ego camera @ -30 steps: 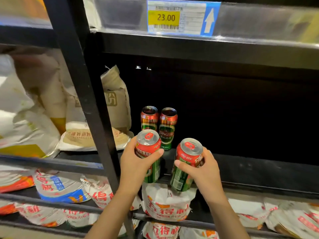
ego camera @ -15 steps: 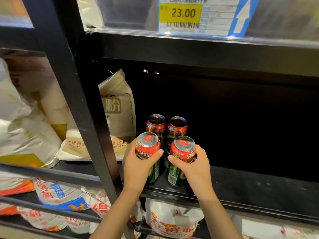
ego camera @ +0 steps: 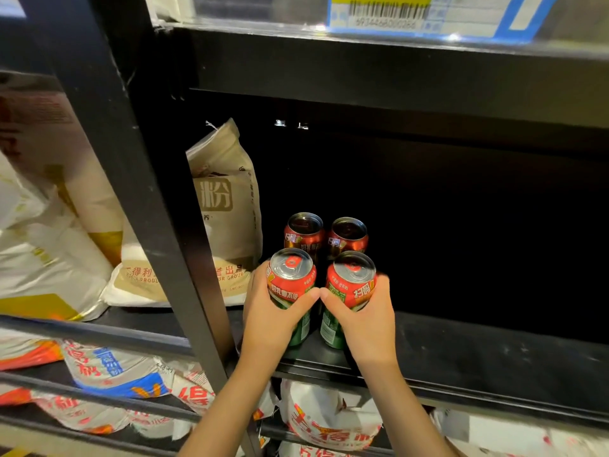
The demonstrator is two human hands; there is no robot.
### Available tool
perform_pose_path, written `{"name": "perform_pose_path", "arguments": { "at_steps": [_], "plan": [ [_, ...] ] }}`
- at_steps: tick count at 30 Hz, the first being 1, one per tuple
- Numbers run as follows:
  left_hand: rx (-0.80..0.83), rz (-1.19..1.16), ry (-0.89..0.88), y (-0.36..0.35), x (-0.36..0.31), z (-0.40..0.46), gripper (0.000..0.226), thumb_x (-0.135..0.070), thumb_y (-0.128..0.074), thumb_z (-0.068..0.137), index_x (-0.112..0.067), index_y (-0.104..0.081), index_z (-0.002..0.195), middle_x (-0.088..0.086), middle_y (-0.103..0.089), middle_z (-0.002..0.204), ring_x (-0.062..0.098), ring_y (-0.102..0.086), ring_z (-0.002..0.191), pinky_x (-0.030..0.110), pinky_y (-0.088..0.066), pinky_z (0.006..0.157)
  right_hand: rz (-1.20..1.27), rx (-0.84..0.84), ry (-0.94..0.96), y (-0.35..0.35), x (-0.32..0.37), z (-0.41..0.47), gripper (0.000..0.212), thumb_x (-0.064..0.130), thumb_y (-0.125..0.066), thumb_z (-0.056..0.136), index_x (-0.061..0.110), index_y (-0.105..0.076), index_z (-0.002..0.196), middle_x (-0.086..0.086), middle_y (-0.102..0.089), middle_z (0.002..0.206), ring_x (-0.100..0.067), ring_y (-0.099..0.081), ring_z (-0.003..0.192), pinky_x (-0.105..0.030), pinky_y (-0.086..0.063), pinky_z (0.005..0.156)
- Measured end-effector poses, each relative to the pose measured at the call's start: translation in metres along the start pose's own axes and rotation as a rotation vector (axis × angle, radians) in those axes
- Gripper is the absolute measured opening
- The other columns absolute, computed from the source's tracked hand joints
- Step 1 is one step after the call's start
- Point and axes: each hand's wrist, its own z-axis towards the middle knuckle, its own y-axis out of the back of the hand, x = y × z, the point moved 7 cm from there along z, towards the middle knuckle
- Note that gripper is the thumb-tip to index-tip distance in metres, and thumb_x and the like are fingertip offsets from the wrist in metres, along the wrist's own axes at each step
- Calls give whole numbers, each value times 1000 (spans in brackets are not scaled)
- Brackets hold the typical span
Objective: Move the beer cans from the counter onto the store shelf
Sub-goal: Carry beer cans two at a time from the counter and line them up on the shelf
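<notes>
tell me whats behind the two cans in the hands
Two more red cans stand directly behind them; their lower halves are covered, and the shelf behind is too dark to see.

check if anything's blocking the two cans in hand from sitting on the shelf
Nothing visible blocks them. The left hand and right hand hold the front cans upright on the shelf, just ahead of the two back cans.

Lighting from above and in front, glaring on the price strip (ego camera: pixel 428 18); fading to black deep inside the shelf (ego camera: pixel 494 351); blurring and bending at edges.
</notes>
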Motion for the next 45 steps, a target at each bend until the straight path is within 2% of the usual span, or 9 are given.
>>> {"name": "perform_pose_path", "arguments": {
  "at_steps": [4, 8, 11, 13, 15, 25, 32, 35, 45],
  "plan": [
    [65, -18, 16, 1, 14, -5, 84, -48, -76, 65, -30, -36, 136, -14, -49, 130, -7, -47, 118, 9, -41, 94, 62, 118, 40, 0, -6, -7, 67, 18, -79, 73, 33, -37, 122, 11, -55, 119, 4, -56, 109, -9, -47, 83],
    [163, 85, 39, -4, 43, -26, 91, -42, -72, 71, -31, -21, 145, -10, -40, 143, 4, -37, 132, 30, -36, 108, 31, 173, 46, 5, -33, -21, 85, 2, -76, 75, 31, -27, 138, 18, -46, 130, 17, -45, 114, 0, -39, 86],
    [165, 156, 79, -7, 62, -35, 93, -21, -73, 77, -31, -13, 147, -9, -36, 145, 1, -35, 133, 25, -33, 109, -24, 186, 8, -1, -55, -25, 81, 6, -75, 77, 26, -30, 141, 13, -51, 131, 11, -48, 116, -6, -43, 92],
    [154, 162, 85, -7, 65, -33, 87, -16, -71, 78, -27, -18, 146, -8, -42, 140, -2, -40, 128, 9, -33, 100, -72, 161, 15, -3, -61, -25, 75, 9, -75, 78, 22, -34, 140, 9, -55, 128, 7, -51, 115, -9, -44, 93],
    [153, 152, 85, -7, 66, -31, 78, -17, -71, 79, -24, -27, 142, -9, -47, 135, -3, -43, 124, 2, -34, 94, -91, 129, 26, -3, -63, -24, 71, 11, -76, 78, 22, -38, 137, 8, -57, 125, 6, -53, 113, -5, -43, 89],
    [95, 58, 111, -2, 66, -31, 70, -15, -79, 73, -27, -40, 130, -10, -56, 122, -10, -53, 110, 3, -41, 85, -236, -10, 91, -5, -64, -22, 67, 31, -83, 68, 16, -50, 124, 5, -47, 110, -4, -49, 106, -11, -41, 85],
    [132, 116, 91, -3, 71, -31, 73, -12, -74, 77, -20, -35, 139, -7, -51, 131, -3, -46, 121, 2, -37, 93, -152, 111, 63, -5, -70, -23, 70, 17, -76, 76, 23, -40, 136, 7, -53, 123, 0, -50, 116, -13, -45, 94],
    [147, 116, 89, -3, 73, -32, 69, -13, -72, 79, -21, -37, 138, -7, -52, 131, -2, -47, 121, 5, -37, 95, -138, 85, 55, -2, -71, -23, 67, 20, -78, 75, 22, -44, 132, 7, -57, 121, 3, -52, 112, -5, -43, 87],
    [86, 115, 82, 0, 72, -31, 71, -22, -79, 73, -28, -40, 131, -11, -48, 128, -7, -45, 117, 1, -36, 88, -165, 25, 89, 1, -66, -25, 60, 20, -81, 72, 19, -51, 124, 9, -56, 114, 11, -49, 107, 0, -39, 82]
  ]
}}
